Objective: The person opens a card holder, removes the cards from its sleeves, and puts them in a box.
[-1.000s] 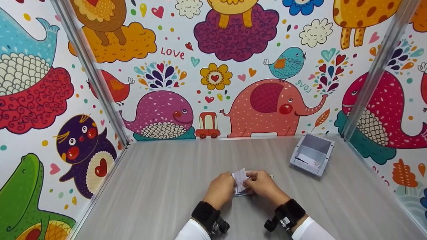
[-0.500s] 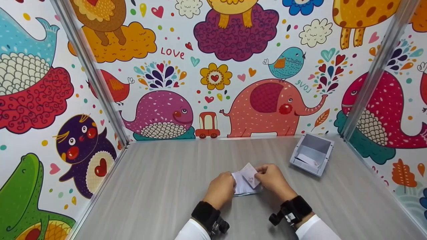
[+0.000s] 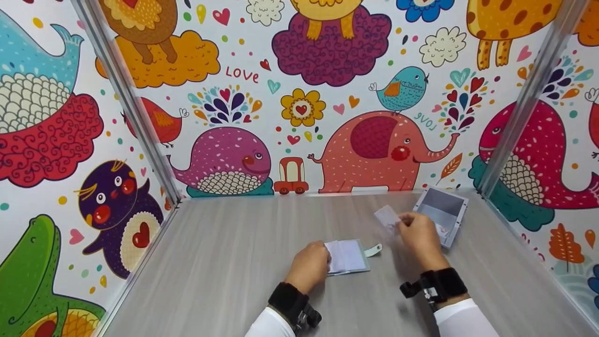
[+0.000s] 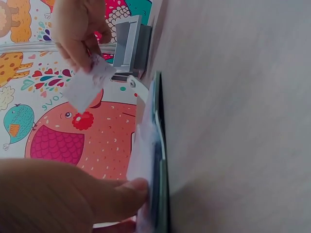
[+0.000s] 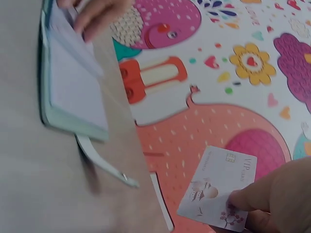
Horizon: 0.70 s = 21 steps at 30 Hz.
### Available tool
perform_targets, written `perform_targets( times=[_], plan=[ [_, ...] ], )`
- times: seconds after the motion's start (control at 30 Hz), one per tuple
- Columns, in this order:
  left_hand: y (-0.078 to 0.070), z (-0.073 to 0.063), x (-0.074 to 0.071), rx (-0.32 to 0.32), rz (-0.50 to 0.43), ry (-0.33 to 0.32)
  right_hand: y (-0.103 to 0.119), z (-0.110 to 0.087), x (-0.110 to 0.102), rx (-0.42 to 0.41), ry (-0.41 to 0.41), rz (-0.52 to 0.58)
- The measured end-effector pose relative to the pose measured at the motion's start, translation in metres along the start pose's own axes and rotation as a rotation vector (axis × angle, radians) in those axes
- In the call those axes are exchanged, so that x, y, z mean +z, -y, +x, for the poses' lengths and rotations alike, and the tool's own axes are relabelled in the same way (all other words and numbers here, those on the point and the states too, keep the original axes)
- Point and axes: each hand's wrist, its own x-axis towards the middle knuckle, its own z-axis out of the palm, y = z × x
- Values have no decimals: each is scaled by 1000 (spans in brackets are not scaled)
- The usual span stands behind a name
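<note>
A small card holder with a pale green cover [image 3: 366, 263] lies spread on the table, its clear or whitish sleeves facing up. Its snap strap [image 5: 108, 164] sticks out to the right. My left hand [image 3: 308, 264] pinches the holder's left side, thumb over the sleeves [image 4: 145, 141] in the left wrist view. Raised to the right, between holder and box, my right hand [image 3: 421, 239] grips a pale card [image 5: 216, 187] by one edge. The right wrist view shows "VIP card" lettering, a chip and pink blossoms printed on it.
A grey open-topped box [image 3: 457, 223] stands at the table's back right, partly behind the right hand, with a card inside. Cartoon-printed walls [image 3: 299, 135] with metal corner posts [image 3: 519, 103] close off the table's back and sides.
My right hand has drawn the card out of the holder and carried it right and away, up near the box. The left hand has stayed on the holder.
</note>
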Motion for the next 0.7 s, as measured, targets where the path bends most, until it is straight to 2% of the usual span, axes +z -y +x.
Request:
perform_targets(
  times=[0.17, 0.27, 0.47, 0.7],
  plan=[
    [0, -1, 1, 5, 0, -14, -20, 5, -20, -22, -158, -92],
    [1, -1, 1, 5, -5, -12, -31, 8, -30, -2, -217, -138],
    [1, 0, 0, -4, -15, -2, -44, 13, -45, 86, -208, -178],
    [0, 1, 1, -15, -21, 14, -50, 13, -45, 68, -186, -290]
  ],
)
